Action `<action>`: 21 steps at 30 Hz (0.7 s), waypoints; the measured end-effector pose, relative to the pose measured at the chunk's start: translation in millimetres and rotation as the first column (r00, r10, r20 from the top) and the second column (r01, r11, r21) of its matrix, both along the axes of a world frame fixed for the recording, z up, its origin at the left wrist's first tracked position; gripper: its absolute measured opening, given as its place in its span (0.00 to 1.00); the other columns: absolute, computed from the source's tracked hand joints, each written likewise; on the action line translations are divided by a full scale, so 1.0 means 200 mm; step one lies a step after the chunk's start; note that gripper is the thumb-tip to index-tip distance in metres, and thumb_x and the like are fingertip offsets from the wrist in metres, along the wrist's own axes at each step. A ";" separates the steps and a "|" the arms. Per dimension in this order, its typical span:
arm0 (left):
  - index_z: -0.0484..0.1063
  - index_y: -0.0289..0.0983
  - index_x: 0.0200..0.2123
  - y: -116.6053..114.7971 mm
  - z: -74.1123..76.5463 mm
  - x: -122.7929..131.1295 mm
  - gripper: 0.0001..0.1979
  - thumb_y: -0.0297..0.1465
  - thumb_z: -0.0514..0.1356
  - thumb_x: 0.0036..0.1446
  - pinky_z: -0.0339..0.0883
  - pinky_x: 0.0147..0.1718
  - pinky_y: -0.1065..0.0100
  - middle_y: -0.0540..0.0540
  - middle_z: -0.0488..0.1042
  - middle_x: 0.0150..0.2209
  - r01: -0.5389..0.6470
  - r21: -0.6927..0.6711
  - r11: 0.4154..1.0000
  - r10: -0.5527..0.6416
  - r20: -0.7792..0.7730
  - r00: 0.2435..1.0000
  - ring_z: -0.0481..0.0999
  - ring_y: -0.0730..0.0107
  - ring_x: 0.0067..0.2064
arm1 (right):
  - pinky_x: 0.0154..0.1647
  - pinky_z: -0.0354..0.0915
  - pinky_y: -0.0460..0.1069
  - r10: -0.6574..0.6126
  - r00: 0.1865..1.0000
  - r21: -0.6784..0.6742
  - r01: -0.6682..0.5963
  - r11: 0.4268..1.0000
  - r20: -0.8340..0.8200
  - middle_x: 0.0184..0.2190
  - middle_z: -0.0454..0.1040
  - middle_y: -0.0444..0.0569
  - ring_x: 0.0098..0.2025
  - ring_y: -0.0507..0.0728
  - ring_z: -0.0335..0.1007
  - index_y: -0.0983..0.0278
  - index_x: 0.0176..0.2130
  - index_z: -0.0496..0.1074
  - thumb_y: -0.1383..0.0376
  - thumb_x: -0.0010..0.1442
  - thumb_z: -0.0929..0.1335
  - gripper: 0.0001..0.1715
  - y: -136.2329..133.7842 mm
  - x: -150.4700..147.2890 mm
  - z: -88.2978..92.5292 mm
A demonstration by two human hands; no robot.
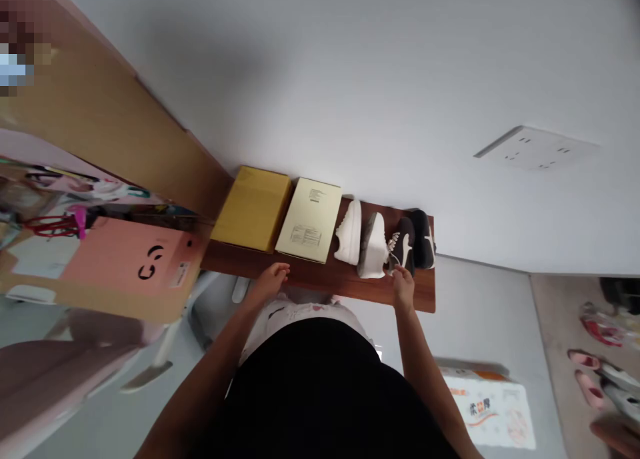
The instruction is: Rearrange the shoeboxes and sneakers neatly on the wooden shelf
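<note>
Dark laced shoe (407, 240): right end of wooden bench (320, 276) | right hand (403, 287): fingertips at shoe's near end, grip I can't tell | left hand (271, 282): fingers curled, narrow gap, by bench's front edge | smooth white shoes (350, 232): mid-bench | card box (310, 219), illegible print: bench's left | white pack (490, 412) reading 柔, 厚: floor off bench's right

A pale wall (375, 79) bearing a socket plate (543, 148) meets a grey floor (490, 319).
</note>
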State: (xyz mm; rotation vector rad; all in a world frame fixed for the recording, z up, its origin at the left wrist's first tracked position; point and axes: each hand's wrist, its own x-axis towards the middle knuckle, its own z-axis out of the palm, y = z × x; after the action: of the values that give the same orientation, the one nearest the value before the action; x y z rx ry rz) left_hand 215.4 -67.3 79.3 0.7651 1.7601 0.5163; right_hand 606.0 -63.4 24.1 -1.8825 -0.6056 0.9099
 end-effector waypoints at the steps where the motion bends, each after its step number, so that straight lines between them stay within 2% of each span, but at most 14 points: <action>1: 0.77 0.38 0.44 0.01 0.00 -0.08 0.14 0.33 0.60 0.55 0.75 0.42 0.63 0.41 0.83 0.44 0.000 0.016 1.000 0.000 -0.010 1.000 0.83 0.62 0.41 | 0.32 0.69 0.51 0.015 0.998 -0.020 -0.016 1.000 -0.063 0.30 0.76 0.48 0.34 0.59 0.75 0.64 0.40 0.74 0.54 0.50 0.69 0.20 0.00 -0.12 0.02; 2: 0.77 0.38 0.44 0.02 0.00 -0.15 0.14 0.33 0.60 0.55 0.75 0.43 0.62 0.41 0.83 0.44 0.004 0.033 0.999 -0.003 -0.020 1.000 0.83 0.62 0.41 | 0.32 0.69 0.51 0.051 0.992 -0.035 -0.056 0.998 -0.119 0.32 0.77 0.49 0.34 0.59 0.76 0.63 0.39 0.74 0.54 0.51 0.69 0.19 0.01 -0.25 0.04; 4: 0.77 0.37 0.45 0.06 0.00 -0.28 0.14 0.33 0.59 0.56 0.75 0.45 0.61 0.40 0.82 0.45 0.022 0.063 0.998 -0.020 -0.035 0.999 0.83 0.62 0.41 | 0.35 0.71 0.51 0.235 0.949 -0.027 -0.247 0.969 -0.211 0.36 0.79 0.50 0.38 0.59 0.77 0.62 0.41 0.75 0.53 0.55 0.68 0.19 0.02 -0.52 0.10; 6: 0.77 0.37 0.45 0.09 0.00 -0.38 0.14 0.33 0.59 0.57 0.74 0.46 0.61 0.40 0.82 0.47 0.036 0.097 0.995 -0.032 -0.043 0.999 0.83 0.62 0.42 | 0.40 0.72 0.53 0.472 0.869 -0.022 -0.480 0.877 -0.148 0.40 0.80 0.51 0.40 0.59 0.77 0.62 0.43 0.77 0.53 0.60 0.67 0.19 0.06 -0.80 0.16; 8: 0.77 0.37 0.46 0.13 0.01 -0.47 0.15 0.33 0.58 0.57 0.74 0.46 0.61 0.39 0.82 0.48 0.050 0.126 0.991 -0.046 -0.034 0.998 0.83 0.62 0.43 | 0.48 0.72 0.55 0.686 0.722 -0.071 -0.683 0.727 0.092 0.48 0.80 0.53 0.45 0.60 0.77 0.62 0.47 0.78 0.59 0.63 0.66 0.17 0.10 -1.08 0.20; 9: 0.77 0.37 0.46 0.14 0.02 -0.51 0.15 0.33 0.58 0.57 0.74 0.45 0.61 0.39 0.82 0.48 0.059 0.131 0.990 -0.056 -0.029 0.998 0.83 0.61 0.43 | 0.52 0.71 0.56 0.756 0.612 -0.138 -0.749 0.648 0.230 0.55 0.77 0.55 0.49 0.61 0.76 0.62 0.51 0.78 0.62 0.64 0.65 0.19 0.13 -1.21 0.22; 11: 0.77 0.37 0.47 0.16 0.04 -0.58 0.16 0.33 0.58 0.57 0.74 0.44 0.62 0.39 0.82 0.48 0.093 0.122 0.988 -0.091 -0.022 0.996 0.83 0.61 0.43 | 0.54 0.70 0.58 0.845 0.344 -0.295 -0.827 0.479 0.408 0.68 0.66 0.56 0.52 0.63 0.75 0.61 0.58 0.75 0.69 0.63 0.64 0.25 0.18 -1.44 0.24; 13: 0.77 0.37 0.47 0.17 0.06 -0.65 0.16 0.33 0.58 0.57 0.74 0.42 0.63 0.39 0.82 0.47 0.133 0.101 0.986 -0.132 -0.020 0.991 0.83 0.61 0.44 | 0.53 0.70 0.60 0.863 0.166 -0.427 -0.815 0.393 0.477 0.73 0.58 0.54 0.54 0.66 0.73 0.59 0.59 0.74 0.72 0.64 0.63 0.27 0.22 -1.60 0.23; 15: 0.77 0.37 0.47 0.17 0.08 -0.72 0.16 0.33 0.59 0.57 0.74 0.42 0.63 0.39 0.82 0.47 0.157 0.095 0.983 -0.157 -0.007 0.988 0.83 0.60 0.44 | 0.51 0.70 0.62 0.862 0.116 -0.491 -0.781 0.386 0.493 0.74 0.55 0.51 0.56 0.69 0.70 0.60 0.55 0.77 0.74 0.64 0.62 0.25 0.24 -1.68 0.21; 18: 0.77 0.38 0.47 0.15 0.08 -0.83 0.16 0.35 0.60 0.56 0.75 0.43 0.62 0.39 0.82 0.47 0.147 0.090 0.985 -0.149 0.023 0.989 0.83 0.60 0.44 | 0.51 0.69 0.64 0.857 0.156 -0.488 -0.766 0.419 0.491 0.75 0.55 0.50 0.56 0.71 0.68 0.61 0.51 0.79 0.75 0.63 0.62 0.24 0.22 -1.69 0.17; 21: 0.77 0.38 0.46 0.15 0.05 -0.93 0.16 0.35 0.60 0.56 0.75 0.42 0.62 0.39 0.82 0.46 0.135 0.054 0.989 -0.137 0.029 0.990 0.83 0.60 0.44 | 0.53 0.68 0.64 0.857 0.180 -0.488 -0.758 0.434 0.483 0.75 0.55 0.48 0.56 0.70 0.67 0.60 0.51 0.79 0.74 0.62 0.64 0.23 0.18 -1.66 0.16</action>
State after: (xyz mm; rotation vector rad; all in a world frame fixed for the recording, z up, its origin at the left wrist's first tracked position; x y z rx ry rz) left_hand 30.3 -37.3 88.4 0.9017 1.6560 0.4816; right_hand 273.5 -27.9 57.0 -1.9331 -2.2857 0.8297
